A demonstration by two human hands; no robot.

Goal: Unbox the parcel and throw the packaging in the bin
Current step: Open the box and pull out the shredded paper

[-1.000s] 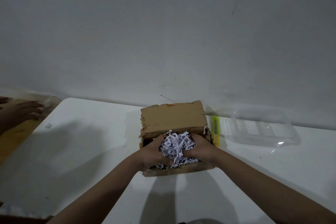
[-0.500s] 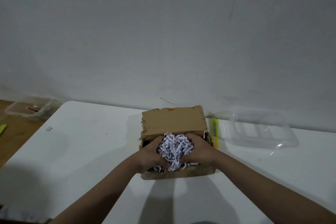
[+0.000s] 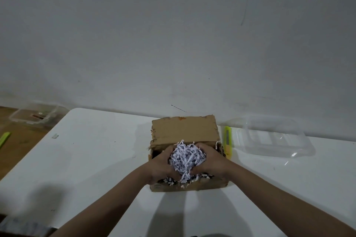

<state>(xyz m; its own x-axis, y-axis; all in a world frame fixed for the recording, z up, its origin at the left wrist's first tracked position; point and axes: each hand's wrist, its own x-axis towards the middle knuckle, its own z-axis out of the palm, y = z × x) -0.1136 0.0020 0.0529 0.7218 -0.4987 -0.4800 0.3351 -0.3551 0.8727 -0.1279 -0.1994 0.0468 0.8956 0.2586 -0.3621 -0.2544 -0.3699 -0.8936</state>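
Observation:
A brown cardboard box (image 3: pixel 185 129) stands on the white table (image 3: pixel 92 156), its far flap folded over and its near half open. A bundle of white shredded paper (image 3: pixel 185 158) is squeezed between my two hands just above the opening. My left hand (image 3: pixel 161 163) grips the bundle from the left, and my right hand (image 3: pixel 211 159) grips it from the right. More shredded paper (image 3: pixel 204 176) lies inside along the box's near wall. What lies deeper in the box is hidden.
A yellow-green utility knife (image 3: pixel 227 140) lies against the box's right side. A clear plastic tray (image 3: pixel 269 138) sits further right. Off the table's left edge, on a wooden floor, stand a clear container (image 3: pixel 34 115) and a green object (image 3: pixel 4 138).
Both hands have closed tighter on the shredded paper and raised it a little. Another person's hand seen at the far left one second ago is gone.

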